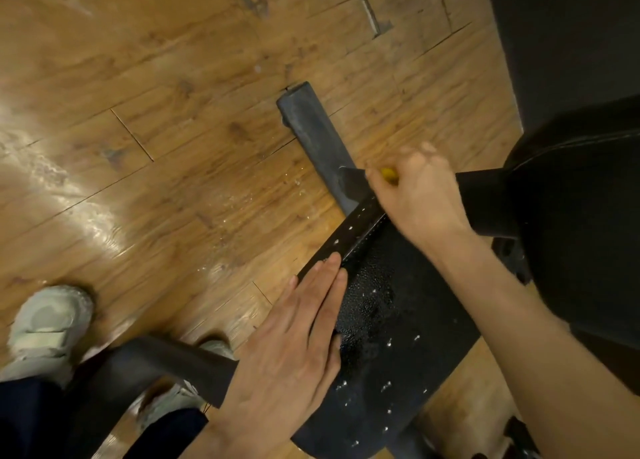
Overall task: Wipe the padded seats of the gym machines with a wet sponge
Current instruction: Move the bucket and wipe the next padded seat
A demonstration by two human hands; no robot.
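A black padded seat (391, 334) with a pebbled, wet-looking surface fills the lower middle of the head view. My left hand (294, 341) lies flat on its left edge with straight fingers together. My right hand (415, 192) is curled at the seat's far end, gripping a yellow sponge (389, 174), of which only a small corner shows past the fingers. A second black pad (581, 216) sits to the right, joined by a black roller.
A grey steel frame bar (315, 140) runs across the wooden floor (156, 129) beyond the seat. A black foam roller (156, 361) crosses at lower left, over my pale shoes (48, 323). A dark panel (568, 36) stands at upper right.
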